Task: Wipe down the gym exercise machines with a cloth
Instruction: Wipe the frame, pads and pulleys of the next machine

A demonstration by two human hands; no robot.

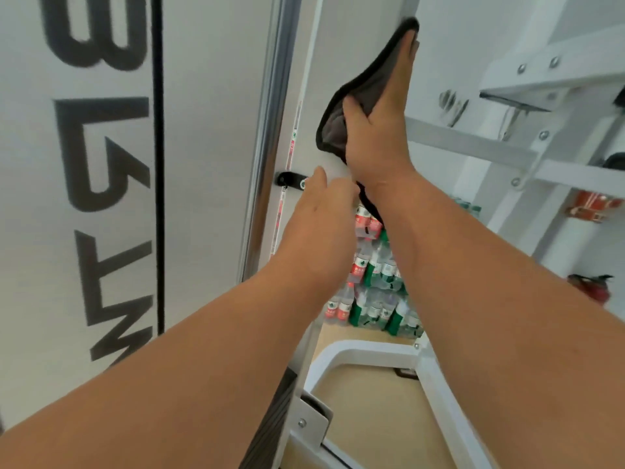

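My right hand [382, 116] presses a dark grey cloth [358, 86] flat against the white side panel [311, 96] of a gym machine, fingers stretched upward along it. The cloth hangs out past my thumb and below my wrist. My left hand [321, 211] reaches toward the same panel lower down, near a small black pin knob [291, 180] on the silver upright rail [270, 130]; its fingers are loosely together and hold nothing.
A large white shroud with big dark letters [101, 164] fills the left. White frame bars with bolts [507, 154] cross the right. Packs of water bottles [375, 282] stand on the tan floor below. A red fire extinguisher [592, 289] lies at the right.
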